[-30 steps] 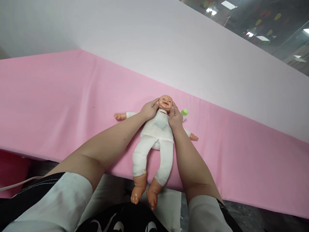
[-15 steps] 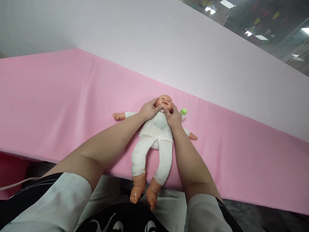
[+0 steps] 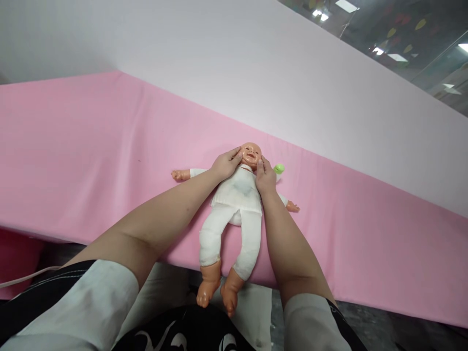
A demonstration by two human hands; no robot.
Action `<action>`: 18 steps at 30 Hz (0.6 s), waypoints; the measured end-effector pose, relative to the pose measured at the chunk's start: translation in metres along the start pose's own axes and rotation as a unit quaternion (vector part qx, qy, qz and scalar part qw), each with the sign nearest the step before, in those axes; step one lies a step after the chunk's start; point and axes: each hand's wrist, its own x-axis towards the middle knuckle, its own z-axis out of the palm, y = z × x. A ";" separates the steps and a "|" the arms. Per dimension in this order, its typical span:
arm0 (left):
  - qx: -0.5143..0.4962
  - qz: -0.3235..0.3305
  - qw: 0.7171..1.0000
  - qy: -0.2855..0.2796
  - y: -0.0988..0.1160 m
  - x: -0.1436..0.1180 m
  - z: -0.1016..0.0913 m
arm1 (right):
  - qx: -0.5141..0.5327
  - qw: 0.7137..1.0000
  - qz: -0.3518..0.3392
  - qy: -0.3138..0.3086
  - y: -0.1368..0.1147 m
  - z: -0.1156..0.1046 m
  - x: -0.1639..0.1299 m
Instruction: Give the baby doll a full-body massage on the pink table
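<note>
Cups the head of the doll (image 3: 239, 191) from both sides with relaxed, slightly bent fingers. Lays the left hand (image 3: 225, 165) along the doll's right cheek, with fingertips at the edge of the face and thumb just below. Lays the right hand (image 3: 266, 176) along the other cheek, with thumb near the jaw. Cannot tell the reach of the hidden fingers behind the head. Has the doll face up on the pink table (image 3: 329, 224), with head toward the white wall (image 3: 219, 63) and bare feet out past the near edge. Shows white cloth on torso and limbs; arms spread wide, one partly hidden behind the right forearm. Just beside the right hand, a green object (image 3: 279, 168), too small to identify. Above the wall, at upper right, glass (image 3: 387, 48) with bright reflections. At lower left, a pale cord (image 3: 29, 278) near a red object (image 3: 16, 256).
</note>
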 end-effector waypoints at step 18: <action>-0.054 -0.014 0.998 -0.008 0.001 0.000 0.000 | -0.020 0.999 0.018 -0.021 -0.001 -0.001 0.000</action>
